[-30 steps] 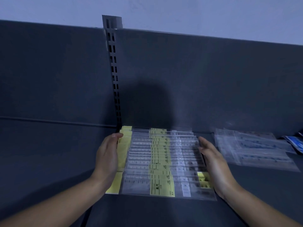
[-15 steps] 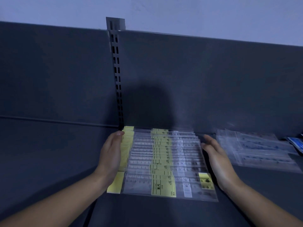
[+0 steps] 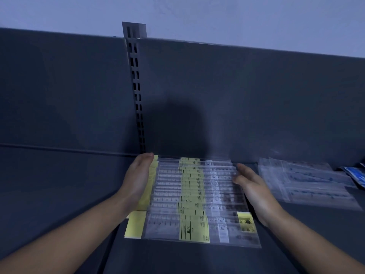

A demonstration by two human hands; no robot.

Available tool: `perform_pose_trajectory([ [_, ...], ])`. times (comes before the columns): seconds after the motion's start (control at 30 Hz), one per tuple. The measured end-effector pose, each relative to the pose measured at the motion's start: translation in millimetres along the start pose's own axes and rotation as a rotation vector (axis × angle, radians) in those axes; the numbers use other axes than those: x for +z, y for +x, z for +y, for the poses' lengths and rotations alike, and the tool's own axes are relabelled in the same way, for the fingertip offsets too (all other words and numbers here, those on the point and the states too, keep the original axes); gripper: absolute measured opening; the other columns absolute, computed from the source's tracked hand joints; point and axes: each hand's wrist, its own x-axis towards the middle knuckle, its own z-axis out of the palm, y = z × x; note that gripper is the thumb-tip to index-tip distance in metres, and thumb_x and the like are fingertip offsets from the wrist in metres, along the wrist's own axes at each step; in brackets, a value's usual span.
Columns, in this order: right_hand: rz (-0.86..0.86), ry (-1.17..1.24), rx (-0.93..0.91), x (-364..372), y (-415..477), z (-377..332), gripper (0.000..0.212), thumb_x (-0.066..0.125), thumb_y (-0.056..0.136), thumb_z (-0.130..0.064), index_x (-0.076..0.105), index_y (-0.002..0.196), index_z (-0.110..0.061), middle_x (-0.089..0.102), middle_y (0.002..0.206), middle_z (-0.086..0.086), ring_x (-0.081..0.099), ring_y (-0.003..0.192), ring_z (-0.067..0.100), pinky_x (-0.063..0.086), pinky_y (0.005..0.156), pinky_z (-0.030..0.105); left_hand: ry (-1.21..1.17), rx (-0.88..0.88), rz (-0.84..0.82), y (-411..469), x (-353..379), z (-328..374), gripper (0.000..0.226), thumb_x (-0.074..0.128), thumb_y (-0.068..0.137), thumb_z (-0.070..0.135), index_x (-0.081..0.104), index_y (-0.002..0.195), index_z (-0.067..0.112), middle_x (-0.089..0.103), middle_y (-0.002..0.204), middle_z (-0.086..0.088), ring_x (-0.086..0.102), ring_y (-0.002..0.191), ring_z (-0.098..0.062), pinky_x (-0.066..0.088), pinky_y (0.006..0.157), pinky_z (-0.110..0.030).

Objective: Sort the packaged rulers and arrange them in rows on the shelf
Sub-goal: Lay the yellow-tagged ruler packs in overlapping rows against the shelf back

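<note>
Well, the shelf [image 3: 59, 184] was dark on its left side, and a post [image 3: 136, 86] with slots stood up at the back. Just below the post was the left hand [image 3: 138, 180]. Its fingers were straight and close together, and it pressed flat on the left ends of the rulers [image 3: 193, 198]. It held nothing.

The rulers lay in clear packs with yellow cards. Each one ran long from left to right. They lapped over one another in one row going from near to far. So their short ends faced the two hands, one hand on each side. The nearest pack stuck out a bit more to the left than the rest, past the line of the left hand.

The right hand [image 3: 254, 190] was on the other side. Its fingers were mostly straight and a little spread, and the tips touched the right ends at the far part of the row. It gripped nothing too.

Both hands touched the row, but the left one lay along more of it. I think the next push has to go inward, along the long way of the rulers, to make the ends line up.

Further right, apart from the row, lay a looser pile of packs [image 3: 308, 182]. A blue pack [image 3: 355, 175] peeked in at the right edge.
</note>
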Motion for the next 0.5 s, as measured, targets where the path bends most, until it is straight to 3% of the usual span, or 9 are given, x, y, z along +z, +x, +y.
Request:
perform_pose_trajectory([
  [0.07, -0.022, -0.029, 0.007, -1, 1, -1, 0.040, 0.046, 0.093, -0.005, 0.044, 0.128, -0.025, 0.061, 0.110, -0.009, 0.058, 0.099, 0.007, 0.043, 0.094, 0.028, -0.017, -0.011, -0.001, 3, 0, -1, 0.026, 0.039, 0.099, 0.036, 0.047, 0.123, 0.031, 0.045, 0.122, 0.017, 0.039, 0.115, -0.003, 0.026, 0.097, -0.022],
  [0.13, -0.021, -0.023, 0.000, -2, 5, -2, 0.031, 0.046, 0.094, -0.006, 0.043, 0.117, -0.027, 0.059, 0.094, -0.015, 0.056, 0.085, 0.000, 0.043, 0.080, 0.022, -0.038, -0.033, 0.020, 9, -3, -3, 0.020, 0.044, 0.097, 0.037, 0.050, 0.116, 0.032, 0.051, 0.125, 0.013, 0.045, 0.119, -0.008, 0.030, 0.105, -0.027],
  [0.23, -0.010, -0.049, 0.027, -4, 11, -3, 0.022, 0.046, 0.094, -0.005, 0.047, 0.102, -0.025, 0.058, 0.086, -0.015, 0.056, 0.079, 0.000, 0.043, 0.070, 0.018, -0.067, -0.060, 0.049, 18, -7, -3, 0.029, 0.049, 0.094, 0.039, 0.052, 0.121, 0.032, 0.053, 0.131, 0.009, 0.048, 0.122, -0.013, 0.032, 0.111, -0.038],
  [0.3, -0.032, -0.097, 0.066, -2, 13, -2, 0.022, 0.049, 0.092, -0.008, 0.054, 0.110, -0.021, 0.063, 0.104, -0.008, 0.060, 0.095, 0.009, 0.046, 0.087, 0.027, -0.092, -0.082, 0.045, 23, -8, -3, 0.040, 0.050, 0.093, 0.038, 0.049, 0.131, 0.027, 0.049, 0.135, 0.011, 0.046, 0.124, -0.011, 0.031, 0.112, -0.038],
  [0.37, -0.066, -0.147, 0.081, -2, 14, 0, 0.048, 0.054, 0.090, -0.015, 0.044, 0.136, -0.017, 0.054, 0.133, 0.000, 0.052, 0.120, 0.018, 0.038, 0.106, 0.039, -0.112, -0.099, 0.040, 27, -8, -3, 0.044, 0.050, 0.093, 0.037, 0.047, 0.135, 0.024, 0.047, 0.135, 0.014, 0.044, 0.125, -0.009, 0.030, 0.113, -0.037],
  [0.5, -0.070, -0.138, 0.081, -4, 22, -6, 0.058, 0.053, 0.091, -0.013, 0.031, 0.145, -0.014, 0.044, 0.141, 0.001, 0.044, 0.128, 0.020, 0.032, 0.111, 0.037, -0.113, -0.095, 0.063, 31, -8, -4, 0.043, 0.049, 0.094, 0.036, 0.047, 0.135, 0.023, 0.045, 0.121, 0.021, 0.044, 0.122, -0.007, 0.030, 0.111, -0.034],
])
